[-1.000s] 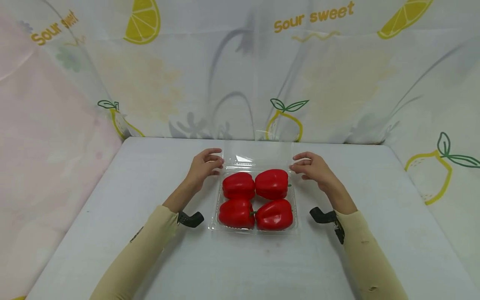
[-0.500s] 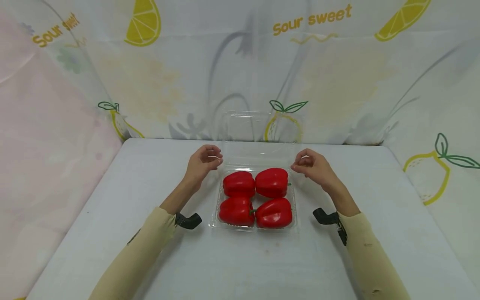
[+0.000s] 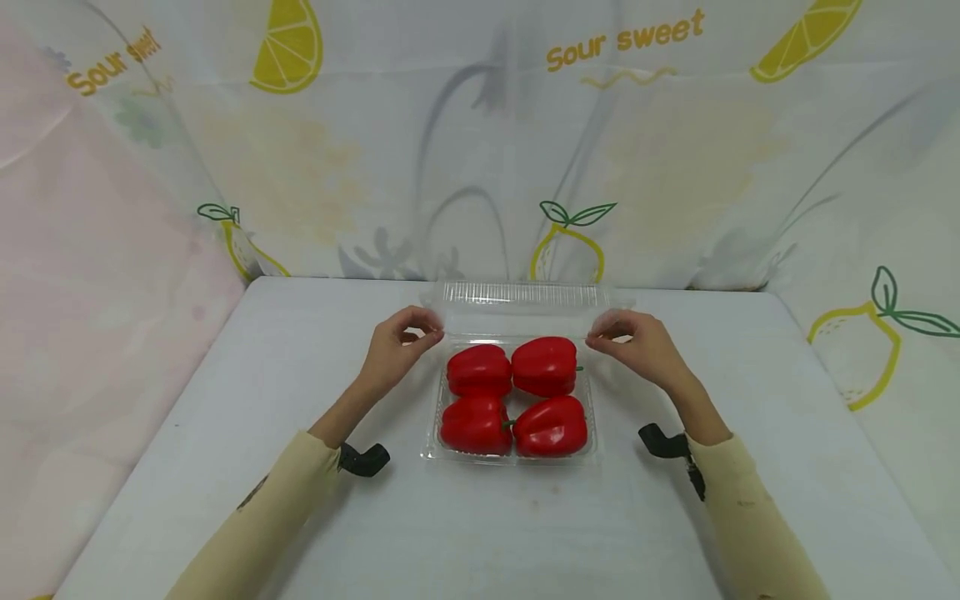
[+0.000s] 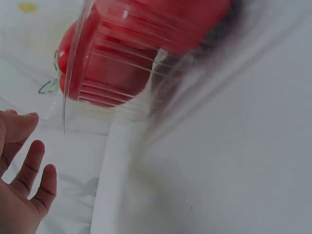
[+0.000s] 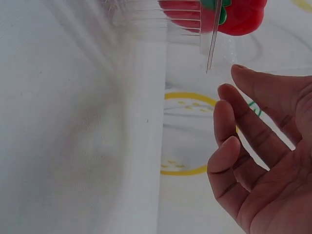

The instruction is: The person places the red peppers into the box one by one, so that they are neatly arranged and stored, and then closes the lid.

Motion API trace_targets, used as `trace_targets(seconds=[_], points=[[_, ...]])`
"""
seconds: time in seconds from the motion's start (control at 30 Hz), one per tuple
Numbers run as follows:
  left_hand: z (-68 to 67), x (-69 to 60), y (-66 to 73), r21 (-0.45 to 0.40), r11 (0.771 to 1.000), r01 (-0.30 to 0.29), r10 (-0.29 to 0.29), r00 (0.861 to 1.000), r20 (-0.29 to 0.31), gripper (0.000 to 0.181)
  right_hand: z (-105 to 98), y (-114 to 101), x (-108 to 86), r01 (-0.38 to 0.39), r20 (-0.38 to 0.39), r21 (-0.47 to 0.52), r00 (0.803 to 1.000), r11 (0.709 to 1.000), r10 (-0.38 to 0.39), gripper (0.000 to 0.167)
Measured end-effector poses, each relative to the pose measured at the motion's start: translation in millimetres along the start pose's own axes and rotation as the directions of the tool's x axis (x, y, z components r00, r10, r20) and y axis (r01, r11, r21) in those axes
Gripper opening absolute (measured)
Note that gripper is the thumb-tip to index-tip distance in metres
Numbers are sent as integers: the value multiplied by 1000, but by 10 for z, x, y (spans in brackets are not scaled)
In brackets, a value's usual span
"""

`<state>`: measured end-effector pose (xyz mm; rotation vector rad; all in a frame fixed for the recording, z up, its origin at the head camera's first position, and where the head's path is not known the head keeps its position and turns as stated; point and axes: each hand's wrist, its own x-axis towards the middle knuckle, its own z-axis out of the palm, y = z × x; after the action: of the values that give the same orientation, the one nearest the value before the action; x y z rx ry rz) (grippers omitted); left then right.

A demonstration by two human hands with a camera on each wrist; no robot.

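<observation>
Several red bell peppers (image 3: 549, 427) lie in the base of a clear plastic clamshell box (image 3: 510, 461). Hinged at the back, its clear lid (image 3: 517, 296) stands raised and leans towards me. My left hand (image 3: 401, 346) is at the lid's left side, with some fingers seen blurred through the plastic. On the other side, my right hand (image 3: 637, 346) is placed much the same way. Both wrist views show bent fingers (image 5: 226, 158) with thumb and index tips apart. Whether the fingertips touch the clear plastic is hard to tell.
A white-covered table (image 3: 262, 375) lies beneath the box. Behind it hangs a lemon-print cloth (image 3: 480, 125), with a pinkish cloth (image 3: 112, 333) on the left. Black wrist mounts (image 3: 365, 460) jut from both sleeves near the tabletop.
The lid has swung up from leaning back and now tilts towards me. Both hands have stayed at its sides while their forearms shifted slightly outward. The peppers have kept their places.
</observation>
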<state>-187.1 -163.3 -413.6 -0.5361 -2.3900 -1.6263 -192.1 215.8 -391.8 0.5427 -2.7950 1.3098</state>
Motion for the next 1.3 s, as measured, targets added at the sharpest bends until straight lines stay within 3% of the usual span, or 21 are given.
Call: trace_targets(seconds=[0.17, 0.33, 0.63, 0.73, 0.87, 1.03, 1.2, 1.3], points=[[-32, -76, -33, 120, 982, -147, 147, 989, 11, 21, -37, -17, -60, 19, 0, -78, 1000, 997, -19, 16], [-78, -128, -23, 227, 939, -259, 252, 966, 60, 28, -84, -10, -133, 11, 38, -141, 999, 990, -6, 22], [-173, -248, 52, 366, 871, -328, 285, 944, 168, 29, -167, -23, -258, 86, 206, -177, 977, 980, -48, 32], [-207, -312, 70, 396, 859, -326, 249, 940, 234, 30, -193, -32, -293, 90, 269, -155, 962, 984, -46, 37], [-246, -406, 92, 431, 869, -242, 95, 937, 336, 40, -205, -18, -327, 84, 332, -124, 943, 989, -38, 46], [-300, -479, 138, 424, 897, -124, -74, 904, 420, 56, -210, 16, -353, 78, 369, -77, 928, 994, -44, 58], [-336, -505, 157, 372, 927, -56, -143, 862, 486, 65, -204, 34, -373, 75, 387, -23, 920, 997, -61, 66], [-341, -519, 150, 373, 927, -44, -161, 851, 500, 68, -182, 45, -381, 68, 383, -17, 922, 998, -56, 68]])
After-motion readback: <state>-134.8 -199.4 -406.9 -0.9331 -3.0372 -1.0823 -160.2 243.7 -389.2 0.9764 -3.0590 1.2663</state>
